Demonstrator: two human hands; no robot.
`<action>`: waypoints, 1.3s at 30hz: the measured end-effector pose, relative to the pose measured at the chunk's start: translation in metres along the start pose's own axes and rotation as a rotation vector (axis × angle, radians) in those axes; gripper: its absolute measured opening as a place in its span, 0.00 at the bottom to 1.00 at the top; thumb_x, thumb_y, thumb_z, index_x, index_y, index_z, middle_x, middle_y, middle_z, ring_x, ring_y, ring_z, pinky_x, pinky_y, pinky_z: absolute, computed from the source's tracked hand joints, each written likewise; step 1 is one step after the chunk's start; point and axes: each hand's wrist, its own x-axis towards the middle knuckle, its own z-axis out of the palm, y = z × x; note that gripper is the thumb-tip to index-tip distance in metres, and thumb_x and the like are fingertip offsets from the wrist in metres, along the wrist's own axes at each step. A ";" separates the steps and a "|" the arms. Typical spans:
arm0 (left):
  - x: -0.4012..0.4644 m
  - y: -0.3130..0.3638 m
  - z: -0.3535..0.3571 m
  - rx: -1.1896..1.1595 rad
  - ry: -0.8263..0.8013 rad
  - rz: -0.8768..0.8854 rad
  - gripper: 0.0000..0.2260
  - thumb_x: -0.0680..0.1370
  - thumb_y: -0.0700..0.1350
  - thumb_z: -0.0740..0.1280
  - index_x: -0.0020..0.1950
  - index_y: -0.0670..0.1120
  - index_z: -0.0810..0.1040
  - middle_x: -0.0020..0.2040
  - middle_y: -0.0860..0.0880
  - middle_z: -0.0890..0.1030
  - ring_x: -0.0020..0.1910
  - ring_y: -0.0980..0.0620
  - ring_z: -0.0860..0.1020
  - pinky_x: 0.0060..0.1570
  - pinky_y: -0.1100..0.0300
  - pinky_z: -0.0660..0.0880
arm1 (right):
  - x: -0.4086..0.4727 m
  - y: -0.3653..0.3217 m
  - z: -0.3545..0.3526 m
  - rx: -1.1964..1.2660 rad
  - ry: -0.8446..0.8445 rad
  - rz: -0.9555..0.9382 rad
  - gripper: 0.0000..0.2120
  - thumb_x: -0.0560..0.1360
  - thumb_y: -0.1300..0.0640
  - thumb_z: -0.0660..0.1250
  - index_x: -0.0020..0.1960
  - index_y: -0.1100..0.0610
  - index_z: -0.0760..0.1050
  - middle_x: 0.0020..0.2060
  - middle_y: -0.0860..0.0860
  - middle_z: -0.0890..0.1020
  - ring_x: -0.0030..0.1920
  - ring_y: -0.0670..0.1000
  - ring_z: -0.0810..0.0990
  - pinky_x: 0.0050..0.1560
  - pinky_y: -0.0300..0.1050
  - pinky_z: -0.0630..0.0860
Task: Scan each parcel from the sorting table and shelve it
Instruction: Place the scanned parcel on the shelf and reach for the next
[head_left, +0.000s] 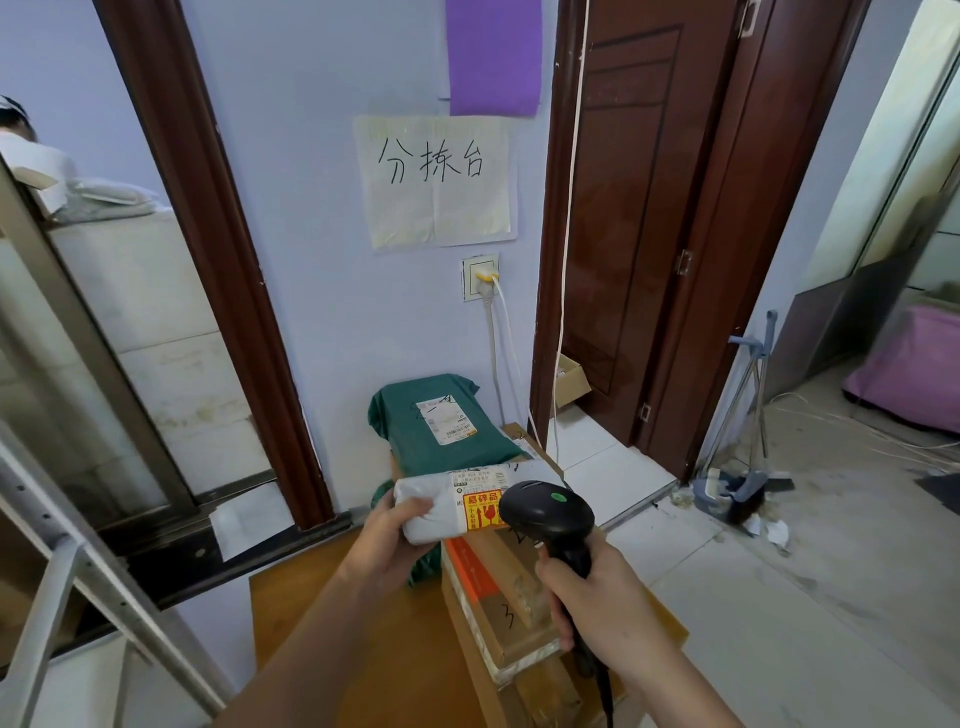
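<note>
We hold the grey parcel (457, 506) in our left hand (387, 545), fingers curled round its left end, just above the table (337, 623) at 12 o'clock. Our right hand (592, 597) grips the scanner (545, 512), its head overlapping the parcel's label (480, 499) at 3 o'clock. The scan may fail, we judge: the head sits too close, and the soft bag could sag.

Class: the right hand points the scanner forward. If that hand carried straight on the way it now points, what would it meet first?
Probably the white parcel held by the left hand: the scanner in the right hand already overlaps its labelled end. Depth is unclear, so the gap cannot be judged.
</note>
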 end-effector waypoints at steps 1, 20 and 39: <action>0.001 0.000 -0.001 0.004 0.008 -0.012 0.29 0.75 0.38 0.72 0.75 0.41 0.68 0.68 0.35 0.79 0.66 0.36 0.79 0.51 0.49 0.84 | 0.000 0.000 0.000 0.001 -0.001 -0.001 0.03 0.80 0.59 0.64 0.49 0.59 0.74 0.27 0.56 0.76 0.28 0.56 0.74 0.36 0.47 0.79; 0.008 0.029 0.015 -0.047 0.271 -0.355 0.27 0.75 0.65 0.70 0.65 0.48 0.76 0.63 0.39 0.79 0.59 0.35 0.80 0.44 0.43 0.82 | 0.010 0.002 0.004 0.019 0.007 0.039 0.02 0.80 0.58 0.65 0.50 0.57 0.75 0.29 0.56 0.76 0.29 0.55 0.75 0.34 0.46 0.79; 0.019 0.013 0.006 0.127 0.376 -0.297 0.18 0.80 0.57 0.68 0.61 0.45 0.80 0.52 0.41 0.87 0.50 0.40 0.86 0.43 0.49 0.83 | 0.010 0.001 0.010 0.027 -0.009 0.020 0.02 0.80 0.59 0.65 0.50 0.58 0.75 0.27 0.55 0.75 0.27 0.53 0.74 0.34 0.46 0.79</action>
